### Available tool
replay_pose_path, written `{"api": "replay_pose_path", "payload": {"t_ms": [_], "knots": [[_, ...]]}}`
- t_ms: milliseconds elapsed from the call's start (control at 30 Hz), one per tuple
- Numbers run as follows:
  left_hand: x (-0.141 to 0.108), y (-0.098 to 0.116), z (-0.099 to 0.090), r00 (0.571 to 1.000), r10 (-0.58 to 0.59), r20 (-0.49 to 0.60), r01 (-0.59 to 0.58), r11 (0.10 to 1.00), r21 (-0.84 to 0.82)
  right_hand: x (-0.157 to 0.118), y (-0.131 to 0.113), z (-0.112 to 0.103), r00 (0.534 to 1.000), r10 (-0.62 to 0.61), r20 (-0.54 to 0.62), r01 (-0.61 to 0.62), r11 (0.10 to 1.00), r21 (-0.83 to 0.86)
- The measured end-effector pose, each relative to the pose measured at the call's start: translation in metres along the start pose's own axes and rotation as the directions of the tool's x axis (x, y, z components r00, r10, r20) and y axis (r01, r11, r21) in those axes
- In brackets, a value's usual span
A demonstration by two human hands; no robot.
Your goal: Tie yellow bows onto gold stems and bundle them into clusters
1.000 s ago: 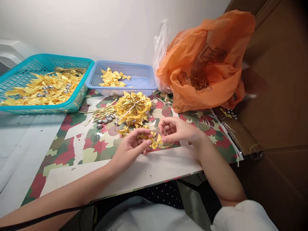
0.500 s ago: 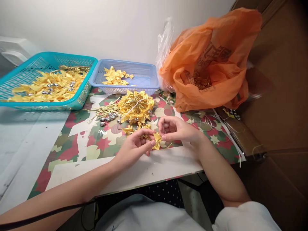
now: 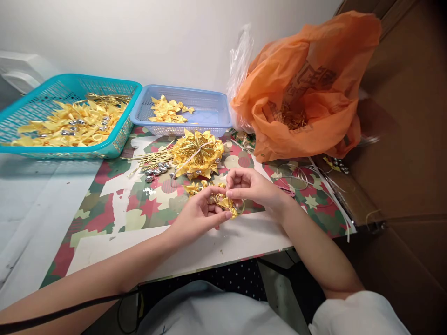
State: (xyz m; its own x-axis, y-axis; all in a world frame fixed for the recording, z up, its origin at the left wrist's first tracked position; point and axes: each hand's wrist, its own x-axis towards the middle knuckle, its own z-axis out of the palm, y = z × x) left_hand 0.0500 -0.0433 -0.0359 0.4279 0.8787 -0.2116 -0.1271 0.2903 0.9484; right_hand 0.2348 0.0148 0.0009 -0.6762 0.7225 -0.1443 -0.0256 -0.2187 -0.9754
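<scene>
My left hand [image 3: 202, 209] is closed with thumb and fingers on a yellow ribbon bow [image 3: 229, 205]. A thin gold tie [image 3: 243, 208] curves out in a loop at the bow's right side. My right hand [image 3: 249, 186] is pinched just above the bow; what sits between its fingertips is too small to make out. Behind my left fingers lie more yellow bows [image 3: 195, 187], partly hidden. Farther back rests a round bundle of yellow bows and gold ties [image 3: 198, 153]. Loose gold ties [image 3: 153, 159] and several small silver bells [image 3: 159, 170] lie to its left.
A teal basket [image 3: 115, 139] of yellow bows, bells and gold ties stands at the left. Beside it is a blue basket [image 3: 213, 122] with a few bows. An orange plastic bag [image 3: 314, 144] stands at the right, near clear cord [image 3: 296, 174] and cardboard [image 3: 405, 139].
The bow has tilted over between my hands, and the gold tie now curves up in a loop. My right hand has shifted slightly left, its fingertips closing together above the bow.
</scene>
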Motion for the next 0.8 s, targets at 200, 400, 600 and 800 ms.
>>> {"api": "replay_pose_path", "payload": {"t_ms": [200, 400, 600, 800], "knots": [[0.0, 0.002, 0.003, 0.999, 0.041, -0.008, -0.041, 0.999, -0.022, 0.004, 0.003, -0.001, 0.996, 0.05, -0.067, -0.048, 0.998, 0.036], [-0.003, 0.0, 0.006, 0.978, 0.202, -0.045, -0.202, 0.979, -0.001, 0.004, 0.007, 0.002, 0.994, 0.018, -0.11, -0.007, 0.995, 0.104], [-0.002, -0.001, 0.007, 0.936, 0.334, -0.115, -0.322, 0.94, 0.11, 0.002, 0.007, 0.009, 0.973, -0.108, -0.204, 0.139, 0.98, 0.143], [-0.001, -0.001, 0.007, 0.916, 0.389, -0.095, -0.386, 0.921, 0.054, 0.0, 0.002, 0.015, 0.979, -0.092, -0.183, 0.125, 0.977, 0.174]]}}
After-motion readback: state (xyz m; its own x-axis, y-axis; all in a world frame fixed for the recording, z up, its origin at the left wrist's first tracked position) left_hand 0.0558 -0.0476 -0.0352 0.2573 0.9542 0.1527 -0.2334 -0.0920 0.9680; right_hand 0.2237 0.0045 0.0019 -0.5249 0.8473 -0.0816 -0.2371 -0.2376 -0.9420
